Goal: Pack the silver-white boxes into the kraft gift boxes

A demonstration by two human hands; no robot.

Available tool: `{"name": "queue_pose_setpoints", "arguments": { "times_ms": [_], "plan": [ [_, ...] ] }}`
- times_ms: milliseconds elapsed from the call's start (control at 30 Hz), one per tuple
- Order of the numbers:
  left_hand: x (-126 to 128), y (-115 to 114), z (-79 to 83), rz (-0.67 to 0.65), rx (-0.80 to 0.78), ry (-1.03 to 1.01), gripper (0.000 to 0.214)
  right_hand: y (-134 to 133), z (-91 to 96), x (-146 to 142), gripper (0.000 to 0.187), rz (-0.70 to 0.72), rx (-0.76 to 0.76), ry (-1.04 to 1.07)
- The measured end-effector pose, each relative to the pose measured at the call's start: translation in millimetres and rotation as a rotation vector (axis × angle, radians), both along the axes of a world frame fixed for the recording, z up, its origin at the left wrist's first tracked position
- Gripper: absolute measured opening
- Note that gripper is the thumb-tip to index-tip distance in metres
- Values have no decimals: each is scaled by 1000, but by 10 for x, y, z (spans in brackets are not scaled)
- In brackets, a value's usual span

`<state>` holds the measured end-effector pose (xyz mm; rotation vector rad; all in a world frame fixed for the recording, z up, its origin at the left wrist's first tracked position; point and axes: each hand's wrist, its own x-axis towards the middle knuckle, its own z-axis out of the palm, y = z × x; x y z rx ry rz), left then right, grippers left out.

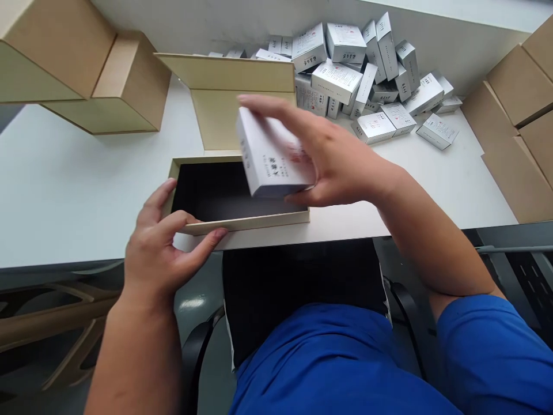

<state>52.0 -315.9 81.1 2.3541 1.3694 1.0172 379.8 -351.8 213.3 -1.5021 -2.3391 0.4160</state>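
My right hand (332, 158) grips a small white printed carton (270, 155) and holds it tilted above the right part of an open beige gift box (242, 222) with a dark lining. The box's lid (228, 75) stands flipped up behind it. My left hand (162, 245) rests at the box's front left corner, thumb and fingers touching its front rim, fingers partly curled.
A heap of several more small white cartons (367, 75) lies at the back right of the white table (56, 190). Closed brown boxes (86, 63) stand stacked at the back left, others (518, 127) at the right edge. A dark chair (298, 288) is below me.
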Motion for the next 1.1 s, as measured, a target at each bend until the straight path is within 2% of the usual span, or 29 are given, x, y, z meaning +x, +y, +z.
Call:
{"name": "queue_pose_setpoints", "arguments": {
  "times_ms": [100, 200, 333, 467, 567, 667, 800, 933, 1100],
  "plan": [
    [159, -111, 26, -61, -36, 18, 28, 72, -92, -65, 112, 146, -39, 37],
    [328, -226, 47, -71, -82, 25, 29, 101, -251, -11, 114, 157, -113, 49],
    [471, -302, 45, -46, -101, 2, 34, 116, -346, 88, 114, 108, -247, 35],
    [498, -306, 30, -46, -103, 4, 35, 129, -365, 103, 113, -36, -358, -66],
    [496, -303, 27, -53, -93, 2, 35, 111, -406, 56, 118, -100, -351, -147],
    [494, -299, 25, -68, -79, -10, 31, 83, -419, 33, 121, -93, -318, -180],
    [481, -285, 14, -90, -76, -15, 28, 69, -329, 63, 104, -55, -373, -250],
    [455, -274, 5, -104, -101, -32, 31, 49, -121, 117, 87, -63, -366, -364],
    [430, -275, 1, -117, -132, -62, 29, -81, 329, 311, 109, -226, -227, -264]
  ]
}}
